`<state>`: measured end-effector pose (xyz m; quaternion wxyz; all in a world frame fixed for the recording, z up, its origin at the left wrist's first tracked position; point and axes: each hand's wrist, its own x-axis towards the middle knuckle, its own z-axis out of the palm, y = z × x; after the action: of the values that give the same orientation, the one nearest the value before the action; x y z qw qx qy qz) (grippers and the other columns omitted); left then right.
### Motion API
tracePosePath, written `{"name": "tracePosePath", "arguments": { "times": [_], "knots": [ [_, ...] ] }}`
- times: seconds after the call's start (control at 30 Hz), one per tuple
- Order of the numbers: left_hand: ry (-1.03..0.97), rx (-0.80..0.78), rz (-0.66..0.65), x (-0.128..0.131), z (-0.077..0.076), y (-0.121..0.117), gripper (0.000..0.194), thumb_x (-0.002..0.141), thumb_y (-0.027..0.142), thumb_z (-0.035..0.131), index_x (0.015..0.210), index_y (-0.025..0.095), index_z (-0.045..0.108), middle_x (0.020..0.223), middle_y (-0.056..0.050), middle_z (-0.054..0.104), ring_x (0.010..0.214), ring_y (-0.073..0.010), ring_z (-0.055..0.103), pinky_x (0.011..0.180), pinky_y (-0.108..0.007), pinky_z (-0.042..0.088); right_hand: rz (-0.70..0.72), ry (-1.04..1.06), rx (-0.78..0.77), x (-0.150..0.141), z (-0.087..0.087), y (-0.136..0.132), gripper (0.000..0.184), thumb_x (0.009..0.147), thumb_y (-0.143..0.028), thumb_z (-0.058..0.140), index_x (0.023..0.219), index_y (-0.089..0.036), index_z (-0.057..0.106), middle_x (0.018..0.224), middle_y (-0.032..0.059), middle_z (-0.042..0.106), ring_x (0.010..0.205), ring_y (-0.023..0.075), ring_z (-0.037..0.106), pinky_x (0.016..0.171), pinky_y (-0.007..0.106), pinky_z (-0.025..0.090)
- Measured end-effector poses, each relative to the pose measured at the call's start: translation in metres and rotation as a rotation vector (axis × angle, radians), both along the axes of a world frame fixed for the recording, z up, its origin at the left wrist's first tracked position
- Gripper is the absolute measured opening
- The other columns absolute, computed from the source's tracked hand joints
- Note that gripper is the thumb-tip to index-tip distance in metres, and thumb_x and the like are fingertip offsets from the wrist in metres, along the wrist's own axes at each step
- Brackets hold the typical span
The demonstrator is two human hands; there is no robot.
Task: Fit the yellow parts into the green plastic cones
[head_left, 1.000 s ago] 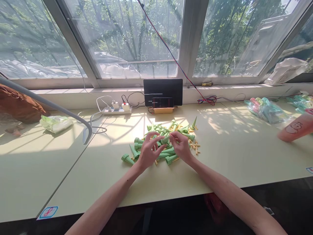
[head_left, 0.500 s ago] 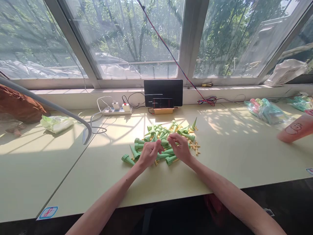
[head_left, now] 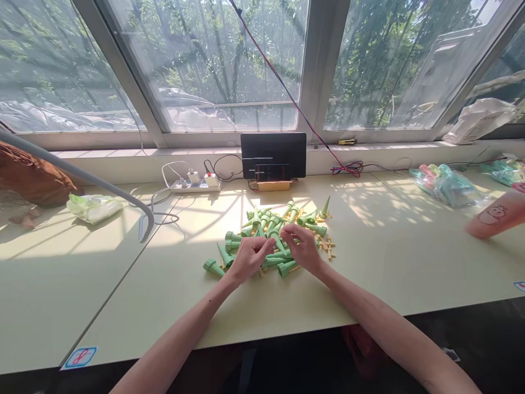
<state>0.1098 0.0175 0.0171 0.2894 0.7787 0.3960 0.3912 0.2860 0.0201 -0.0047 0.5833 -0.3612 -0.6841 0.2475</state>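
Left hand: the left hand (head_left: pixel 249 258) is over the near left part of the pile, fingers curled in and thumb laid toward them; whether it grips anything I cannot tell.
Right hand: the right hand (head_left: pixel 303 250) faces it across a small gap, fingers bent and fingertips drawn together; anything pinched there is too small to tell.
Cone between: one green cone (head_left: pixel 279 242) lies between the two hands, wide end up and to the left, tip slanting down to the right, right at the left fingertips.
Pile: more green cones (head_left: pixel 283 262) are heaped around and beyond the hands, at many angles, in the middle of the tabletop (head_left: pixel 164 306).
Pile edges: one cone stands tip up at the far right; another lies at the near left, ribbed rim outward.
Yellow pegs: small yellow pegs (head_left: pixel 329 249) are scattered among the cones, several in a cluster just right of the right hand.
Behind the pile: a phone (head_left: pixel 273 172) stands in front of a dark screen (head_left: pixel 273 146).
Far left: a power strip (head_left: pixel 197 187) with plugs, a green packet (head_left: pixel 94 208) and a brown bag (head_left: pixel 35 174).
Far right: plastic bags (head_left: pixel 449 187) with coloured contents, and a pink cup (head_left: pixel 496 217), tilted in view.
Light: sun from the windows falls on the far part of the pile.
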Motion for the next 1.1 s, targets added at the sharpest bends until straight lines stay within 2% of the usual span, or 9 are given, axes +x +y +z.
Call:
{"name": "tracePosePath", "arguments": {
  "times": [0.17, 0.33, 0.43, 0.53, 0.6, 0.67, 0.9, 1.0, 1.1],
  "knots": [
    [0.04, 0.094, 0.002, -0.002, -0.002, 0.002, 0.043, 0.089, 0.044, 0.059, 0.058, 0.016, 0.047, 0.054, 0.005, 0.032, 0.052, -0.0091, 0.032, 0.049, -0.023, 0.025, -0.001, 0.002, -0.021, 0.001, 0.002, 0.0, 0.021, 0.094, -0.035, 0.054, 0.08, -0.02, 0.061, 0.071, 0.001, 0.06, 0.063, 0.0127, 0.056, 0.06, 0.025, 0.053],
    [0.048, 0.218, 0.014, -0.001, -0.005, 0.003, 0.041, 0.084, 0.037, 0.067, 0.06, 0.017, 0.04, 0.059, 0.005, 0.035, 0.051, -0.0081, 0.032, 0.048, -0.023, 0.026, 0.006, 0.014, -0.023, 0.001, 0.002, 0.0, 0.021, 0.094, -0.035, 0.054, 0.08, -0.02, 0.06, 0.07, 0.0004, 0.059, 0.062, 0.0123, 0.054, 0.059, 0.025, 0.052],
    [0.041, 0.281, -0.016, -0.002, -0.007, 0.003, 0.031, 0.085, 0.034, 0.067, 0.068, 0.017, 0.049, 0.065, 0.004, 0.042, 0.05, -0.0071, 0.036, 0.048, -0.022, 0.031, 0.004, 0.016, -0.024, 0.0, 0.001, 0.0, 0.022, 0.094, -0.036, 0.054, 0.08, -0.02, 0.06, 0.069, 0.0, 0.058, 0.061, 0.0118, 0.052, 0.059, 0.024, 0.052],
    [0.036, 0.313, -0.053, -0.003, -0.01, 0.005, 0.017, 0.088, 0.032, 0.064, 0.096, 0.017, 0.061, 0.084, -0.001, 0.054, 0.05, -0.0054, 0.042, 0.048, -0.021, 0.037, 0.013, 0.027, -0.02, 0.0, 0.001, 0.001, 0.023, 0.094, -0.037, 0.053, 0.08, -0.019, 0.059, 0.068, -0.0003, 0.057, 0.06, 0.0111, 0.051, 0.059, 0.023, 0.052],
    [0.038, 0.324, -0.059, -0.004, -0.012, 0.005, 0.026, 0.09, 0.032, 0.062, 0.112, 0.019, 0.06, 0.094, -0.004, 0.057, 0.051, -0.0052, 0.046, 0.048, -0.021, 0.04, 0.021, 0.033, -0.018, 0.001, 0.002, 0.0, 0.023, 0.094, -0.036, 0.053, 0.08, -0.019, 0.059, 0.068, -0.0004, 0.057, 0.06, 0.0109, 0.05, 0.059, 0.023, 0.051],
    [0.038, 0.337, -0.059, -0.004, -0.013, 0.006, 0.033, 0.09, 0.031, 0.062, 0.121, 0.021, 0.059, 0.099, -0.005, 0.058, 0.052, -0.0051, 0.047, 0.048, -0.021, 0.041, 0.028, 0.042, -0.02, 0.001, 0.002, 0.0, 0.023, 0.094, -0.037, 0.053, 0.08, -0.019, 0.059, 0.067, -0.0006, 0.056, 0.06, 0.0108, 0.05, 0.059, 0.023, 0.05],
    [0.053, 0.382, -0.049, -0.004, -0.015, 0.005, 0.042, 0.094, 0.023, 0.055, 0.136, 0.026, 0.051, 0.108, -0.007, 0.059, 0.054, -0.0045, 0.047, 0.049, -0.019, 0.042, 0.087, 0.124, -0.067, 0.0, 0.005, -0.002, 0.023, 0.094, -0.035, 0.054, 0.078, -0.019, 0.059, 0.065, -0.0017, 0.053, 0.057, 0.0098, 0.046, 0.054, 0.021, 0.045],
    [0.128, 0.465, -0.044, -0.007, -0.016, 0.006, 0.048, 0.095, 0.018, 0.05, 0.142, 0.029, 0.044, 0.115, -0.008, 0.057, 0.057, -0.0052, 0.049, 0.054, -0.02, 0.044, 0.102, 0.141, -0.093, 0.0, 0.003, -0.001, 0.023, 0.094, -0.035, 0.056, 0.078, -0.019, 0.059, 0.063, -0.0025, 0.051, 0.055, 0.0094, 0.045, 0.053, 0.021, 0.043],
    [0.197, 0.536, -0.017, -0.009, -0.016, 0.007, 0.048, 0.096, 0.017, 0.047, 0.142, 0.031, 0.044, 0.117, -0.008, 0.055, 0.06, -0.0061, 0.05, 0.058, -0.022, 0.045, 0.108, 0.147, -0.117, -0.001, 0.0, 0.0, 0.023, 0.093, -0.036, 0.056, 0.078, -0.018, 0.059, 0.062, -0.0029, 0.049, 0.055, 0.0091, 0.044, 0.052, 0.021, 0.043]
  ]
}}
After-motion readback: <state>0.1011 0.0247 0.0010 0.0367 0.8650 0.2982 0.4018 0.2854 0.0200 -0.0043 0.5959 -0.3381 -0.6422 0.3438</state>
